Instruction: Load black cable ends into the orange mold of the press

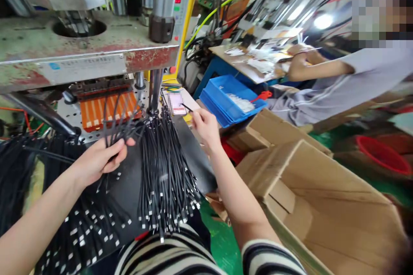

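My left hand (105, 159) is closed around several thin black cables, whose upper parts are blurred in front of the orange mould block (109, 109) in the press. Out to the right, my right hand (205, 125) pinches a short dark thin piece (187, 107) that points up and left toward a phone (176, 103). Between my hands a thick bundle of black cables (166, 167) with silvery ends hangs over the dark table edge. More black cables (80, 223) lie below my left forearm.
A metal press (87, 66) with steel columns stands ahead, beside a yellow-edged control panel (183, 13). To the right are blue bins (226, 99) with white pieces, an open cardboard box (322, 206) and a red basket (383, 154). Another person (335, 77) works at a table (226, 58).
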A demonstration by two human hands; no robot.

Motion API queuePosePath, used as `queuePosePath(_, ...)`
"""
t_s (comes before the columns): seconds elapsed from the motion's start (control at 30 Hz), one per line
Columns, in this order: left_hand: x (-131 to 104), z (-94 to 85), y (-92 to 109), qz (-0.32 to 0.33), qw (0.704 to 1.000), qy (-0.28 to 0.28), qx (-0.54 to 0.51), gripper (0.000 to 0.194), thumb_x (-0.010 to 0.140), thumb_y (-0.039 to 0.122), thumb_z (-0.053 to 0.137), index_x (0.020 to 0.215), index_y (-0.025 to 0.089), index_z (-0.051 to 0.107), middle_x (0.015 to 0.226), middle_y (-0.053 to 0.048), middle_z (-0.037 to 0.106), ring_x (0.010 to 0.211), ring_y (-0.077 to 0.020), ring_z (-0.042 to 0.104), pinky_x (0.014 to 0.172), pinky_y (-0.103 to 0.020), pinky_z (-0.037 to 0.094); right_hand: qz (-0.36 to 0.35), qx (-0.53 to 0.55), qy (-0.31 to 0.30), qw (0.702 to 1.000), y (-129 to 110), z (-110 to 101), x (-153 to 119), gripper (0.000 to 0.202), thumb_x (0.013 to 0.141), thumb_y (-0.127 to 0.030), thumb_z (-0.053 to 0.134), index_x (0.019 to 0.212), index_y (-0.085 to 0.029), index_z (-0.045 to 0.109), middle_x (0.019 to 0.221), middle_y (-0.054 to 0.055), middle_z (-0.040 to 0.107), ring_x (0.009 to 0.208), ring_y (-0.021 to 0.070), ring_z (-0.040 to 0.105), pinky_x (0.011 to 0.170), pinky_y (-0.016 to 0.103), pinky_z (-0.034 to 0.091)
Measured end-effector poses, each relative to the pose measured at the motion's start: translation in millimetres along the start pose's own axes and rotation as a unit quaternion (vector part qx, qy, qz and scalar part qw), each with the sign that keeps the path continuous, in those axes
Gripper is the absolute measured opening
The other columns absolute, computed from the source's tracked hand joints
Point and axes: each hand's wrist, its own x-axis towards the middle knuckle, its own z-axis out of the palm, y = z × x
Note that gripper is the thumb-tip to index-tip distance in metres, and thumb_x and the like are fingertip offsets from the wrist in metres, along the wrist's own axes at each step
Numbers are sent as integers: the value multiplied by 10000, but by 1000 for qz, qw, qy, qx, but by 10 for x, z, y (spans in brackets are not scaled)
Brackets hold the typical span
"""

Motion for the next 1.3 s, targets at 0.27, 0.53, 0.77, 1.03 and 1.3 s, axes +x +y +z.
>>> queuePosePath(0.27,-489,-496,-163,66,988,50,-129,412,743,547,658,938,185,687,878,-88,708,757,-266,697,665,-422,601,138,-169,-70,973,856,-607,-618,257,781,-306,518,879,-155,702,902,126,709,819,244,642,751,343,464)
queuePosePath(0.53,-1302,-550,-5,182,969,165,-23,306,738,333,726,961,177,588,659,34,529,388,-59,485,364,-176,399,-260,-4,-384,886,-891,627,-413,251,885,-291,490,1007,-188,684,985,69,696,874,187,647,819,289,469)
queuePosePath(0.77,-1932,-1192,284,132,823,467,295,416,812,521,552,1113,240,494,761,10,516,427,-58,374,415,-200,292,-323,-101,-483,808,-1820,1694,-824,189,867,-313,566,948,-175,666,967,96,664,912,221,632,764,292,439)
queuePosePath(1.03,-1587,-1481,-549,-185,449,549,680,660,890,579,295,1199,31,495,995,-246,572,825,-366,617,655,-397,429,-344,-125,-460,809,-1840,1714,-949,101,845,-244,579,792,-191,647,841,61,686,833,223,645,684,284,427)
queuePosePath(1.3,-1225,-1324,-371,-130,391,555,723,491,886,452,411,1044,18,577,970,-250,598,923,-408,564,765,-533,406,-388,-21,-233,892,-2003,1506,-321,215,947,-297,431,916,-188,614,884,68,666,846,187,611,771,269,412)
